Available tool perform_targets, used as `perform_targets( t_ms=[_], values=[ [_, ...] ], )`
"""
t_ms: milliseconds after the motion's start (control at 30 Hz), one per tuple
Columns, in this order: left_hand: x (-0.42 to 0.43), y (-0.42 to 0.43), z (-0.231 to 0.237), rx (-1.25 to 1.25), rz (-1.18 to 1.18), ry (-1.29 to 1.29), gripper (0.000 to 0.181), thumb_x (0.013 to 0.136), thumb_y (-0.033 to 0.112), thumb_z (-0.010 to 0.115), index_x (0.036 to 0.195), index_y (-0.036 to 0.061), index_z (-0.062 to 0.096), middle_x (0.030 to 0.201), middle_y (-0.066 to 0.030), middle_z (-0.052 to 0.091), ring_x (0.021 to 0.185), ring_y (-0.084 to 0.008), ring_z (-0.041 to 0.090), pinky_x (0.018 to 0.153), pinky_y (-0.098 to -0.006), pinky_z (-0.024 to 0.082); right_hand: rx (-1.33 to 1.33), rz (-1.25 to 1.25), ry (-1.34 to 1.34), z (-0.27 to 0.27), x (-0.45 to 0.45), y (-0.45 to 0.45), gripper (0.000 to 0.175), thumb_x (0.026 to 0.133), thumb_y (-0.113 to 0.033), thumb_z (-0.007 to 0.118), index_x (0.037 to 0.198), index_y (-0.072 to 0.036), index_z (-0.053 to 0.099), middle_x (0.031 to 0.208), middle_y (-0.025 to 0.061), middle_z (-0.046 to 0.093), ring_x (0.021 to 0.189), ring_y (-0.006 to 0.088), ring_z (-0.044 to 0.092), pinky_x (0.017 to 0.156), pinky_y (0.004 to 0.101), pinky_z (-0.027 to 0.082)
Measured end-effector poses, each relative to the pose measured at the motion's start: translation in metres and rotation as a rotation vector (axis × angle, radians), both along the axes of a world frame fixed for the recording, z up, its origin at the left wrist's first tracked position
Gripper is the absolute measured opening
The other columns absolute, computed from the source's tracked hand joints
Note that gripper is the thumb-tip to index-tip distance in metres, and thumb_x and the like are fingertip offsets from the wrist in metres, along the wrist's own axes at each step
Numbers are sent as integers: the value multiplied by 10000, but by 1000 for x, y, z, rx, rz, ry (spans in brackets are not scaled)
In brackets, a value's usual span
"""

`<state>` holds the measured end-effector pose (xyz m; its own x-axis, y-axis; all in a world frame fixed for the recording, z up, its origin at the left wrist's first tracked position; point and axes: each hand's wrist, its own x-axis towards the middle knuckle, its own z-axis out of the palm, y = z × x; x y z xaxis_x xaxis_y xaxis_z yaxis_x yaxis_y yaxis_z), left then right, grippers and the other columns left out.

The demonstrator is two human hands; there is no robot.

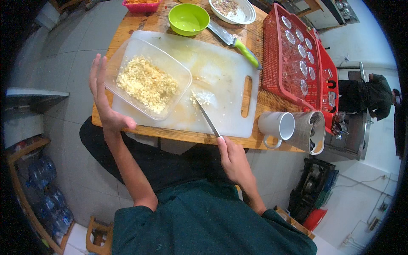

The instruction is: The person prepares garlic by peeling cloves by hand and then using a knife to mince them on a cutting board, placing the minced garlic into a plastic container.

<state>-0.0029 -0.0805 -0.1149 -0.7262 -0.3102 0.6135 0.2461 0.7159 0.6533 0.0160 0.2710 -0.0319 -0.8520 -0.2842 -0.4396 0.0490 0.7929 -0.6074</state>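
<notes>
My right hand grips a knife, its handle mostly hidden in the fist. The blade tip rests at a small scatter of chopped pale bits, likely garlic, on a white plastic cutting board. My left hand is raised at the left side of a clear plastic container, fingers up and thumb spread, holding nothing. Whether its palm touches the container wall, I cannot tell. A heap of the same chopped pale food lies inside the container, which stands on the board's left part.
A green-handled knife lies over the board's far edge near a lime-green bowl. Behind are a white bowl and a pink container. Right stand a red basket of glasses, a white mug and a fabric holder. A person stands far right.
</notes>
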Motion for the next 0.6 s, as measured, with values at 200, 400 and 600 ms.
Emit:
perform_targets(
  t_ms=[200, 400, 600],
  values=[
    [0, 7, 12, -226, 13, -9, 1528, 363, 1071, 542, 1544, 106, 452, 1602, -265, 323, 1483, -457, 274, 1187, -664, 215, 2, -8, -12, 16, -3, -6, 375, 1093, -305, 442, 1081, 20, 627, 843, 321, 639, 832, 530, 616, 738, 575, 474],
    [2, 20, 21, -178, -21, -17, 1468, 321, 969, 698, 1541, 184, 474, 1610, -241, 294, 1482, -447, 282, 1192, -656, 250, 67, 46, 33, 12, -4, -9, 370, 1088, -299, 458, 1067, 29, 629, 835, 325, 635, 813, 528, 614, 719, 571, 472],
    [3, 22, 14, -128, 14, -61, 1415, 283, 811, 846, 1534, 258, 484, 1606, -210, 298, 1483, -423, 294, 1186, -658, 308, 13, 52, 54, 0, -2, -7, 373, 1086, -298, 460, 1043, 33, 627, 812, 320, 631, 806, 533, 609, 711, 583, 457]
  ],
)
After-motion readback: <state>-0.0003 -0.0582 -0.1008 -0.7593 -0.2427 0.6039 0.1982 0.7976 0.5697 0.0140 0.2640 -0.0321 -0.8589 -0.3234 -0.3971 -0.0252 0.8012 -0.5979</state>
